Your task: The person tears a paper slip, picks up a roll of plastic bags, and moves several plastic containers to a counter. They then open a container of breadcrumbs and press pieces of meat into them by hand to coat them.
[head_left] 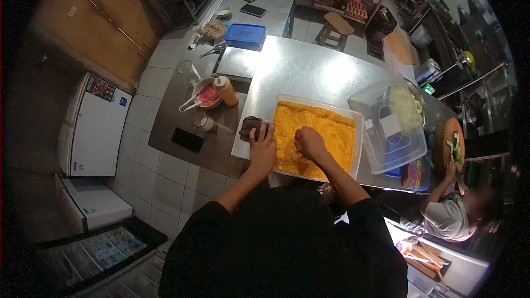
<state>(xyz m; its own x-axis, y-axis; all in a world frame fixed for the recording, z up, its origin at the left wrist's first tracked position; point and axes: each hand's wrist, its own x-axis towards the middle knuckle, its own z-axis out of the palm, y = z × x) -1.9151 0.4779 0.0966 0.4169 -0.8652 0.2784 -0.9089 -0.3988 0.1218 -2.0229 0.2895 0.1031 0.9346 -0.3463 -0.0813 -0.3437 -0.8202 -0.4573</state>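
My left hand [262, 149] lies at the left edge of the tray, its fingers over a dark brown, folded-looking bundle [250, 125] that may be cloth. My right hand [311, 143] is closed in a fist over the orange-yellow crumbs [337, 132]. Whatever the fist holds, if anything, is hidden. The crumbs fill a clear plastic tray [360, 138] on the steel table [292, 72], heaped higher along the far side.
To the left stand an orange bottle [226, 91], a bowl of red food [208, 81] and a glass [207, 124]. A blue container [245, 36] sits beyond. Clear plastic lids [381, 146] lie at right, near a person [448, 218] at a round board [441, 142] with green pieces.
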